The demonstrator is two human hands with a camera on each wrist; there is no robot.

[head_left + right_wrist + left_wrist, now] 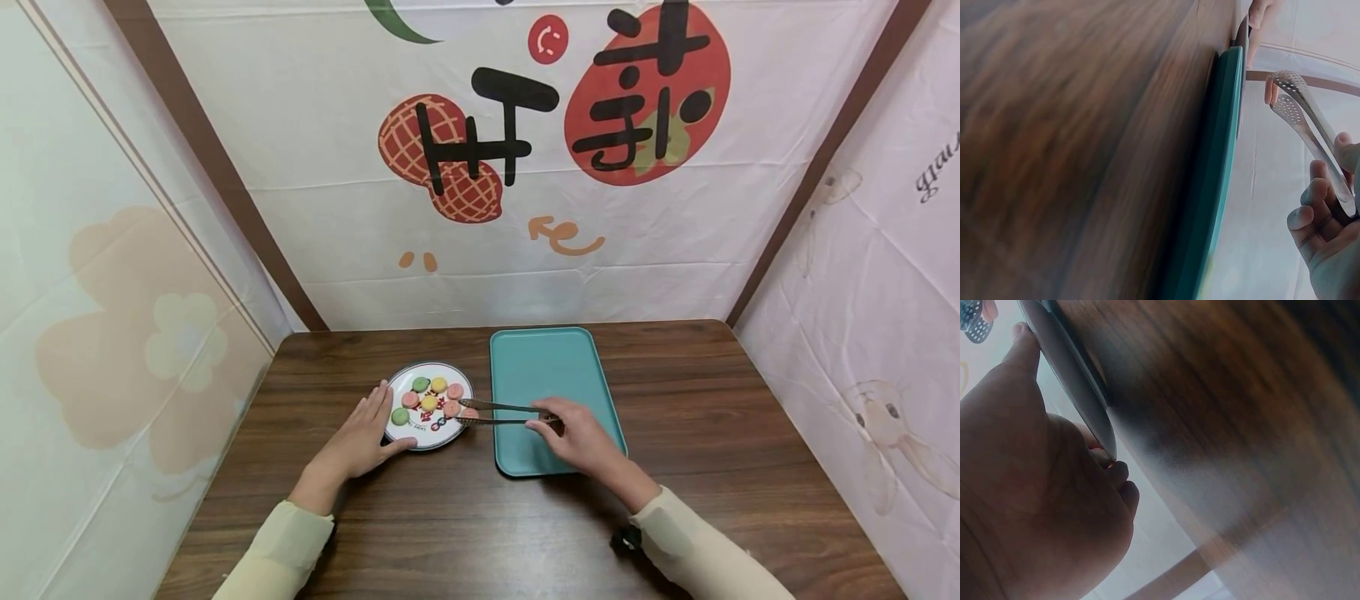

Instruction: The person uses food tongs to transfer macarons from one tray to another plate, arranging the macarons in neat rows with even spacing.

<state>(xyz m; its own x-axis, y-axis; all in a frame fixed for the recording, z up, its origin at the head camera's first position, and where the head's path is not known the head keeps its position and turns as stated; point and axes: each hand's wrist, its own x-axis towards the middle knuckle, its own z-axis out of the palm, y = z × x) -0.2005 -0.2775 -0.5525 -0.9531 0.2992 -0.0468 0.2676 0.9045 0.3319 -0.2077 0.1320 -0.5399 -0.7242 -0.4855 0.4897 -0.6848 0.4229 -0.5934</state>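
A white plate [442, 441] with a dark rim line carries several green, yellow and pink macarons [410, 400]. My left hand [363, 433] rests along its left edge, fingers extended, thumb at the near rim. In the left wrist view the thumb [1020, 336] touches the plate's edge [1066, 362]. My right hand [581, 433] holds metal tongs [510, 407] with perforated tips, pointing left. A pink macaron [1270, 90] sits between the tips, raised above the plate in the right wrist view. Beneath the tongs and right hand lies a teal tray [543, 358].
The tray stands close to the right of the plate on a dark wood table [450, 533]. Behind the table hangs a white printed cloth [337, 275], with more cloth walls on both sides. A small black object [626, 540] is by the right sleeve.
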